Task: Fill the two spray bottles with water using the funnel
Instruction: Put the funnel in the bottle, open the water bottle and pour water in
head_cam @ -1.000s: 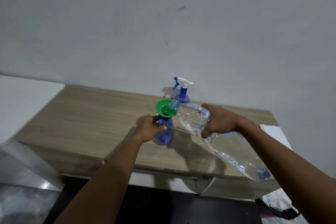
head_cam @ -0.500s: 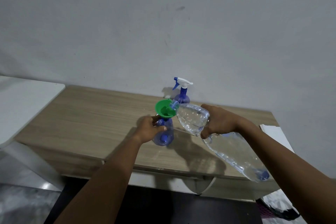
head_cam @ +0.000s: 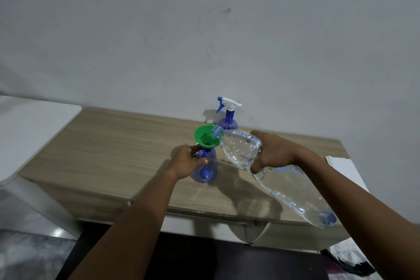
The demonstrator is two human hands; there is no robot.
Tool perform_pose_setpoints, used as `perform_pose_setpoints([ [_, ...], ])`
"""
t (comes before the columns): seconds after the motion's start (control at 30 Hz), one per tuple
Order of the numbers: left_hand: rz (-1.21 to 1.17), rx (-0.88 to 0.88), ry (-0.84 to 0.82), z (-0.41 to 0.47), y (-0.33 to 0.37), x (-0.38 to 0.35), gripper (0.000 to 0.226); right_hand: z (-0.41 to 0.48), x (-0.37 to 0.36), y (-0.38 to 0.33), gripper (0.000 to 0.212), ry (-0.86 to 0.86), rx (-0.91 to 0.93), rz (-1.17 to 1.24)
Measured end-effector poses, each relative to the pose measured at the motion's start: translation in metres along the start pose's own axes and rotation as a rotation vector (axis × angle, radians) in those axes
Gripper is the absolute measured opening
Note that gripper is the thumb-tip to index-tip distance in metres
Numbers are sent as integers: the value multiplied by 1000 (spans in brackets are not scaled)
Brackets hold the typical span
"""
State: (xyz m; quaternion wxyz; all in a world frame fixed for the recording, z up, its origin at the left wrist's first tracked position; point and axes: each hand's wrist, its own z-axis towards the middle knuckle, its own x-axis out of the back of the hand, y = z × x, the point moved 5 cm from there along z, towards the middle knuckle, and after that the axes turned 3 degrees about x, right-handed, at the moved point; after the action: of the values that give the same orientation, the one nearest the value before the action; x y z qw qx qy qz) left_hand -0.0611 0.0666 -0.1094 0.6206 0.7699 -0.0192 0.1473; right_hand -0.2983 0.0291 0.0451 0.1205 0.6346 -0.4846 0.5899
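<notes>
Left hand [head_cam: 188, 162] curls round the neck and shoulder of the near spray bottle [head_cam: 206, 169], thumb across the front, the other fingers out of sight behind the blue plastic. That bottle stands upright on the wooden table [head_cam: 113, 143] with no spray head on it. The green funnel [head_cam: 205, 138] sits in its mouth, its stem hidden by the hand and the bottle neck. Right hand [head_cam: 276, 153] grips a large clear water bottle [head_cam: 295, 193] from above, fingers wrapped over it and the palm hidden. The water bottle is tipped, its mouth at the funnel's right rim and its base toward the camera, out past the table's front edge. Water shows inside it, but whether a stream runs into the funnel cannot be made out, nor how full the near spray bottle is. Just behind the funnel, close to the wall [head_cam: 204, 29], stands the far spray bottle [head_cam: 228, 120], blue with a white and blue trigger head on; its lower body is covered by the funnel and the water bottle's neck. A white surface [head_cam: 29, 127] left of the table is cut off by the frame edge. A flat white sheet [head_cam: 341, 163] at the table's right end lies partly behind the right forearm.
</notes>
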Motion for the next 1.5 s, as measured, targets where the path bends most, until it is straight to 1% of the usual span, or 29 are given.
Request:
perform_pose_setpoints([
  [0.33,-5,15,-8,1,-3,0,56,0,0,0,61,-16,9,-5],
  [0.53,-9,11,-8,1,0,0,53,2,-1,0,64,-33,18,-1],
  [0.77,-5,2,-6,1,0,0,47,3,-1,3,59,-22,10,9],
  [1.27,18,2,-8,-1,2,0,46,2,0,3,62,-37,15,16],
  [1.5,22,-5,0,-2,2,2,49,2,1,4,63,-45,17,16],
])
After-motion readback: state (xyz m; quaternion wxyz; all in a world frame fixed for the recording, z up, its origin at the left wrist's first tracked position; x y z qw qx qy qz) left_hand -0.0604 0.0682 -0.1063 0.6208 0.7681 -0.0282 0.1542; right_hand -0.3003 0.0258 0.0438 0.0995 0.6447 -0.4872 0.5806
